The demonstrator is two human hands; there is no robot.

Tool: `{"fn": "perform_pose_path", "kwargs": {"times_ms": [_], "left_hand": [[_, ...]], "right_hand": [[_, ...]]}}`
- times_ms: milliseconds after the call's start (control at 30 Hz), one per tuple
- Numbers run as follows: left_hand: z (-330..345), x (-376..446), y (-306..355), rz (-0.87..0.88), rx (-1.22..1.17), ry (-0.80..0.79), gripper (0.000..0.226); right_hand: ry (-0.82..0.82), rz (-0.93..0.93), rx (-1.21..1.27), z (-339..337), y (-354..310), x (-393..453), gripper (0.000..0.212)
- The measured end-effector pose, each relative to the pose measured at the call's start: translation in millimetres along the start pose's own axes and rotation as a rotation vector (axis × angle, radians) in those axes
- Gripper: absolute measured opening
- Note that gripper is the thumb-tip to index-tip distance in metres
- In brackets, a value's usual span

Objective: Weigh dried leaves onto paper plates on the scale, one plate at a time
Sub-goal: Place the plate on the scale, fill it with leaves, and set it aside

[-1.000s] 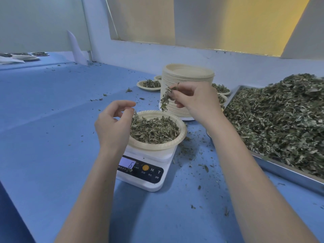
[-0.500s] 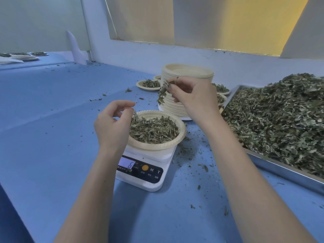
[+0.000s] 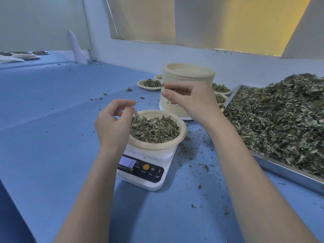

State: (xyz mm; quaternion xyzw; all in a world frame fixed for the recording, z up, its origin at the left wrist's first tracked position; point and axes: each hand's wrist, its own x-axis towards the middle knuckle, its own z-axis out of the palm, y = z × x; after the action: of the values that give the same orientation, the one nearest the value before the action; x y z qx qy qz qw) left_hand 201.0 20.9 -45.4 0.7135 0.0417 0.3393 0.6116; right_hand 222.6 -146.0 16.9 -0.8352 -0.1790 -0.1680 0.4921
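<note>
Right hand [image 3: 191, 100] leaves dropped, fingers now loosely curled, left hand [image 3: 114, 125] pinching leaf at plate [image 3: 182, 135] rim

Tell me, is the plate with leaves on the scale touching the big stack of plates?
Apart. The head view shows blue table between the plate on the scale and the stack of plates behind it.

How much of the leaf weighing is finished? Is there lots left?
Done: a few filled plates sit behind the stack of empty plates. In hand: the plate on the scale holds leaves; the display shows 6, and the left hand pinches a leaf at its rim. Left: a heaped tray of leaves and many empty plates.
</note>
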Motion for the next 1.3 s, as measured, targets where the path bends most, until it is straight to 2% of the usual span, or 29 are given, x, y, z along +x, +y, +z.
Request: {"fn": "perform_pose_path", "kwargs": {"times_ms": [267, 667, 733, 767, 833, 900, 967, 1067, 1167, 1300], "left_hand": [[0, 0, 0, 0.003, 0.011, -0.001, 0.024], [0, 2, -3, 0.024, 0.033, 0.017, 0.025], [3, -2, -1, 0.105, 0.129, 0.032, 0.023], [7, -7, 4, 0.224, 0.225, 0.026, 0.020], [24, -20, 16, 0.486, 0.367, -0.078, 0.024], [50, -30, 28, 0.624, 0.407, -0.240, 0.026], [74, -38, 39, 0.558, 0.399, -0.335, 0.017], [106, -43, 51, 0.389, 0.321, -0.371, 0.015], [131, -52, 60, 0.335, 0.272, -0.481, 0.016], [138, -58, 56, 0.375, 0.303, -0.531, 0.016]], "right_hand": [[0.070, 0.008, 0.050, -4, 2, 0, 0.020], [0.076, 0.000, -0.001, -5, 6, 2, 0.020], [0.097, 0.011, -0.044, -10, 9, 4, 0.020], [0.101, 0.024, -0.057, -12, 11, 5, 0.021], [0.093, 0.044, -0.073, -16, 15, 6, 0.022], [0.088, 0.045, -0.092, -20, 19, 7, 0.021], [0.103, 0.037, -0.125, -29, 23, 8, 0.021], [0.146, 0.053, -0.227, -58, 35, 7, 0.023], [0.143, 0.119, -0.325, -91, 52, -1, 0.028], [-0.130, 0.340, -0.540, -124, 76, -16, 0.031]]}}
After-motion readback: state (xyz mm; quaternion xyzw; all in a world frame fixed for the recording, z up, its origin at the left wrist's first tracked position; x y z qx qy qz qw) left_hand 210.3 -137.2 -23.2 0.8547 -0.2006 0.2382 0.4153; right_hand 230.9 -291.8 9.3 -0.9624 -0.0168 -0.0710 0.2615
